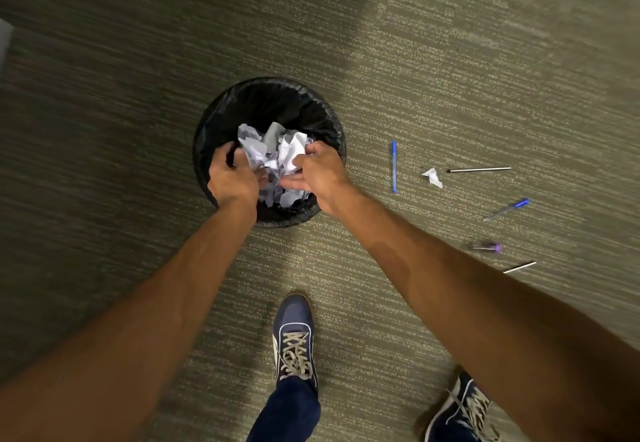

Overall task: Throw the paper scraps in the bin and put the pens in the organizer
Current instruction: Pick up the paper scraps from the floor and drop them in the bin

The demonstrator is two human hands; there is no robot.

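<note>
A round black bin (pixel 266 95) with a dark liner stands on the carpet. A bunch of crumpled white paper scraps (pixel 273 150) sits over its opening, held between both hands. My left hand (pixel 230 178) grips the bunch from the left and my right hand (pixel 317 171) grips it from the right. One small paper scrap (pixel 433 176) lies on the carpet to the right. Near it lie a blue pen (pixel 394 166), a thin black pen (pixel 478 170), a clear pen with a blue cap (pixel 506 209), a short purple-capped piece (pixel 486 246) and a thin silver pen (pixel 519 267). No organizer is in view.
Grey-green carpet (pixel 450 60) covers the floor. My two dark blue laced shoes (pixel 294 337) (pixel 464 410) stand below the bin. A pale grey edge of something (pixel 5 43) shows at the far left.
</note>
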